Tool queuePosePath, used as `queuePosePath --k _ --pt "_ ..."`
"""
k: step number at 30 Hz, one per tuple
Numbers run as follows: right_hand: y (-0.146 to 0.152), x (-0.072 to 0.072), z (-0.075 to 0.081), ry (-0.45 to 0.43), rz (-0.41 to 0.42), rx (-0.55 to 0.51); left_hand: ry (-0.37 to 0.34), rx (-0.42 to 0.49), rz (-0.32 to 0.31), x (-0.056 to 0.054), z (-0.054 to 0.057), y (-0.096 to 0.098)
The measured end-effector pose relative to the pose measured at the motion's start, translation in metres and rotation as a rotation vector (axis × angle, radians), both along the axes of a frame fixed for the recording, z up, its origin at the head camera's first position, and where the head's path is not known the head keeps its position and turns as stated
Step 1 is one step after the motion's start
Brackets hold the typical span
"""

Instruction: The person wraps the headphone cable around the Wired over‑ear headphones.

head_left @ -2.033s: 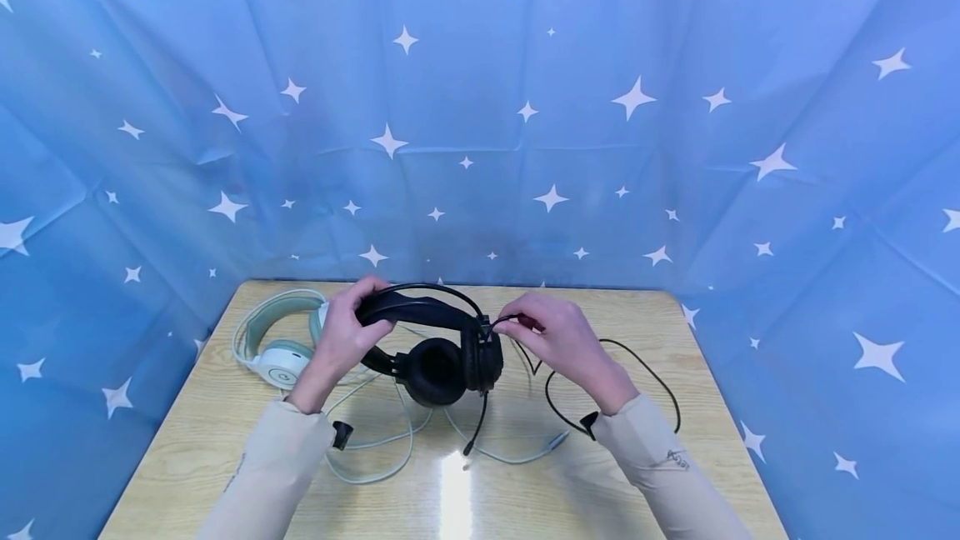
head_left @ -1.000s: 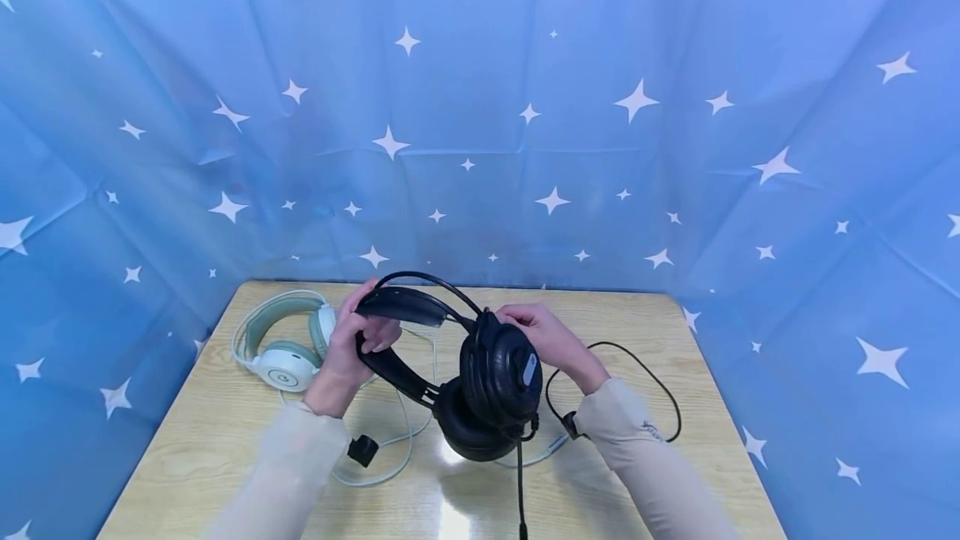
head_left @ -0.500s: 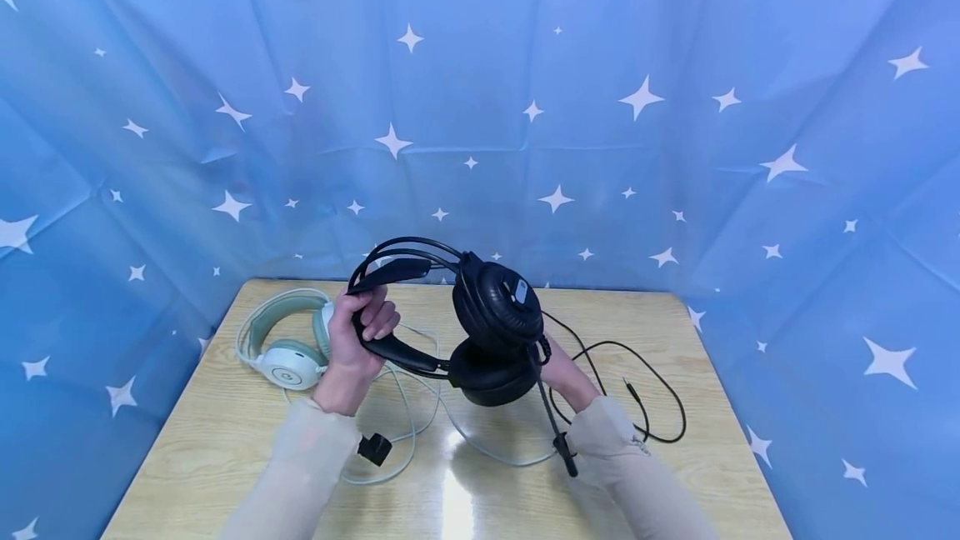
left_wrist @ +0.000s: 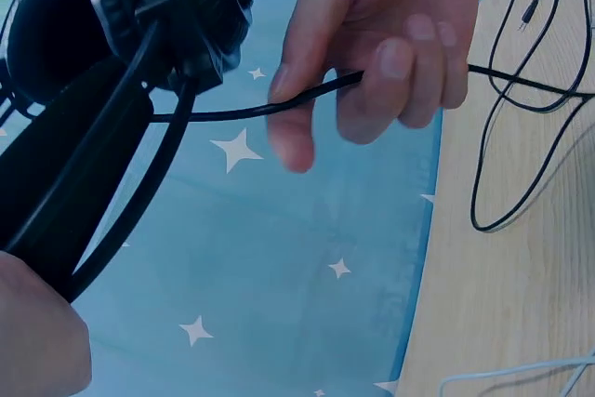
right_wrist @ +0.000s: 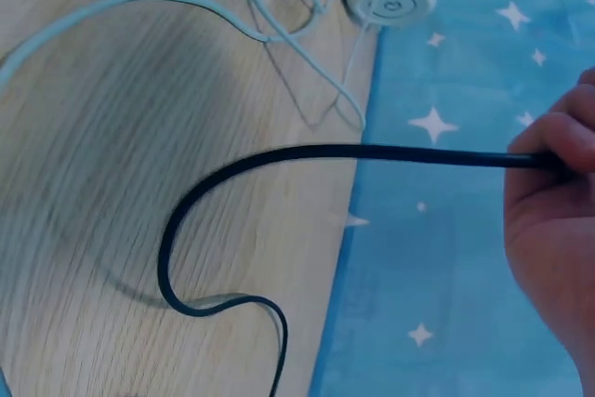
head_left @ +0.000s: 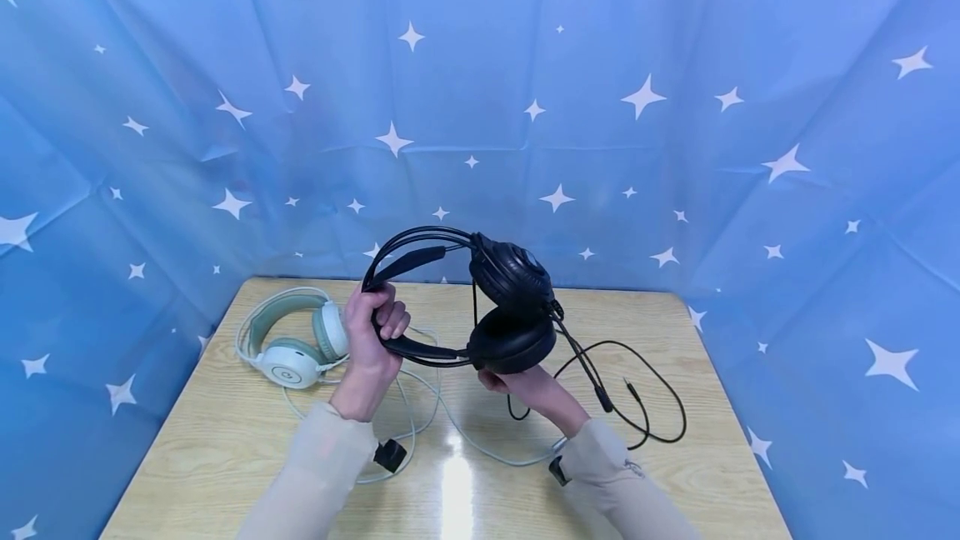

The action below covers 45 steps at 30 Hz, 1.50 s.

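Note:
My left hand (head_left: 377, 332) grips the padded headband (head_left: 408, 347) of a black over-ear headset (head_left: 513, 277) and holds it up above the table. Both ear cups hang toward the right, one over the other. A microphone boom (head_left: 602, 398) slants down from the cups. Below the lower cup, my right hand (head_left: 528, 386) holds the headset's black cable (right_wrist: 316, 152), its fingers curled round it. In the left wrist view the cable runs from the headset across the thumb of the right hand (left_wrist: 400, 53) and out past the fingers.
White and mint headphones (head_left: 287, 365) lie at the table's left, their pale cord (head_left: 510, 462) looping across the middle. The black cable's far length, with its plug (head_left: 630, 387), lies at the right of the wooden table (head_left: 712, 473). A blue star-patterned curtain (head_left: 480, 107) surrounds it.
The headset has turned and risen, its cups shifting right. The right hand has gone from beside an ear cup to below the cups. The left hand keeps its grip on the headband.

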State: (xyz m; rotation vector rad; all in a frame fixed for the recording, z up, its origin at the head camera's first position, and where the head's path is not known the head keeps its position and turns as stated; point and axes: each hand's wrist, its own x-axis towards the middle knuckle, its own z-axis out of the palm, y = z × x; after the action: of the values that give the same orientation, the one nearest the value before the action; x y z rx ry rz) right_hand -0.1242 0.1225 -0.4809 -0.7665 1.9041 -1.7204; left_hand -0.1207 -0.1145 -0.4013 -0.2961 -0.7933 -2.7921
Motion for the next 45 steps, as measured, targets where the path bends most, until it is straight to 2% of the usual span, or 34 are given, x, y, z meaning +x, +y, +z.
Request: queuePosePath --k 1,3,8,11,15,21,25,35,39,45 --pt "0.000 0.003 0.003 -0.016 -0.006 0.012 -0.011 -0.008 0.016 0.000 0.001 0.001" --pt "0.000 0.007 0.006 0.019 -0.006 0.035 -0.030 -0.009 0.035 0.001 0.002 0.002" --pt "-0.003 0.011 0.004 0.076 -0.037 0.073 -0.067 -0.010 0.044 0.001 0.004 0.005" --pt "-0.008 0.012 0.004 0.103 -0.025 0.074 -0.078 -0.022 0.057 0.001 0.005 0.007" --pt "-0.012 0.015 0.008 0.071 -0.023 0.076 -0.075 -0.045 0.107 0.000 0.007 0.010" --pt "-0.014 0.018 0.008 0.050 -0.028 0.151 -0.079 -0.093 0.194 -0.001 0.006 0.011" --pt "-0.013 0.020 0.006 0.084 -0.011 0.167 -0.085 -0.151 0.256 -0.002 0.006 0.011" --pt "-0.002 0.031 0.010 0.122 -0.031 0.197 -0.113 -0.324 0.442 -0.006 0.002 0.010" --pt "0.004 0.035 0.014 0.108 -0.039 0.181 -0.105 -0.371 0.484 -0.007 0.000 0.008" --pt "0.010 0.038 0.025 0.139 -0.065 0.184 -0.099 -0.460 0.506 -0.005 -0.005 0.005"
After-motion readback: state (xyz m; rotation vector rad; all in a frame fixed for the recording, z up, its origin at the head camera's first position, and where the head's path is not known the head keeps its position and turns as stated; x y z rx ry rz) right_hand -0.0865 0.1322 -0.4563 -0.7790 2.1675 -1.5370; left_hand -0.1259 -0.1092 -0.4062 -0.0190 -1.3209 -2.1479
